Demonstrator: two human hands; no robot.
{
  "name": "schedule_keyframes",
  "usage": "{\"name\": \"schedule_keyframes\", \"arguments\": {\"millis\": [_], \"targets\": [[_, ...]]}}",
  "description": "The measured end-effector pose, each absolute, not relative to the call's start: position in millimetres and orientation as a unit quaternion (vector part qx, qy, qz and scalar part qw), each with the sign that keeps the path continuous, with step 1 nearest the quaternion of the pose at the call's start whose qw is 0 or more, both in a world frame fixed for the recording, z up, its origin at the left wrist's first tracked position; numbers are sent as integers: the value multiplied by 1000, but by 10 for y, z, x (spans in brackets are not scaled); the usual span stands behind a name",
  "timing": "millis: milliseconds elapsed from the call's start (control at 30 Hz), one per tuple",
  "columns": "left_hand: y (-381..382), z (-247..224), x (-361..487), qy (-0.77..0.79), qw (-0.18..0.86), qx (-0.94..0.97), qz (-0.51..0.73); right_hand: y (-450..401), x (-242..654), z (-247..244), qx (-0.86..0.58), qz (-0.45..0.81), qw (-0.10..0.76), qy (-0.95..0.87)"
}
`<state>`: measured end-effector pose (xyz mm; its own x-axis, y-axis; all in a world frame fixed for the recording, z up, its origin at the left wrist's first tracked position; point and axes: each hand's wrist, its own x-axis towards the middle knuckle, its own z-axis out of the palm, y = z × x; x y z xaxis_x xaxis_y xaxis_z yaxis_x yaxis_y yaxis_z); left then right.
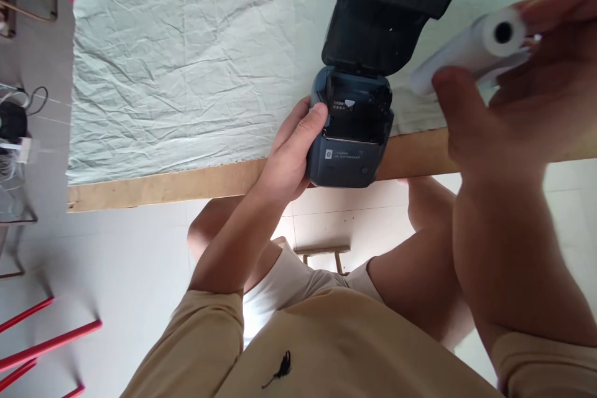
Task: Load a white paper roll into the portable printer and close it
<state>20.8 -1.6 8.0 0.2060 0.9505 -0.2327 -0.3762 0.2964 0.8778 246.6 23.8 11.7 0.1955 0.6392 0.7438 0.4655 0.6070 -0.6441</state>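
Observation:
My left hand point(296, 146) grips the left side of a dark portable label printer point(342, 161), its thumb resting on the rim of the paper bay. The printer's black lid point(373, 25) is swung fully back, so the bay inside shows, with a small white label in it. To the right, my right hand point(508, 99) holds a white paper roll point(466, 50) between thumb and fingers, apart from the printer. The roll's hollow core faces me, and a loose paper edge shows beneath it. The right hand is somewhat blurred.
A wrinkled pale green cloth point(186, 74) covers the table, whose wooden front edge point(163, 180) runs under the printer. Cables and a black device point(13, 121) lie off to the left. Red bars point(51, 345) stand at lower left. Below the edge are my legs and a wooden stool point(324, 250).

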Motion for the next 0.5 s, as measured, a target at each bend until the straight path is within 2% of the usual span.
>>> {"name": "schedule_keyframes", "arguments": {"millis": [133, 233, 367, 500], "targets": [[-19, 112, 197, 382, 683, 376, 496, 39, 2199, 396, -410, 6, 500, -763], [-22, 144, 186, 379, 675, 391, 497, 32, 2092, 402, -455, -9, 426, -782], [-23, 155, 174, 392, 676, 398, 481, 112, 2145, 335, -478, 11, 396, -784], [-37, 143, 172, 385, 678, 398, 483, 75, 2188, 314, -439, 0, 440, -784]]}}
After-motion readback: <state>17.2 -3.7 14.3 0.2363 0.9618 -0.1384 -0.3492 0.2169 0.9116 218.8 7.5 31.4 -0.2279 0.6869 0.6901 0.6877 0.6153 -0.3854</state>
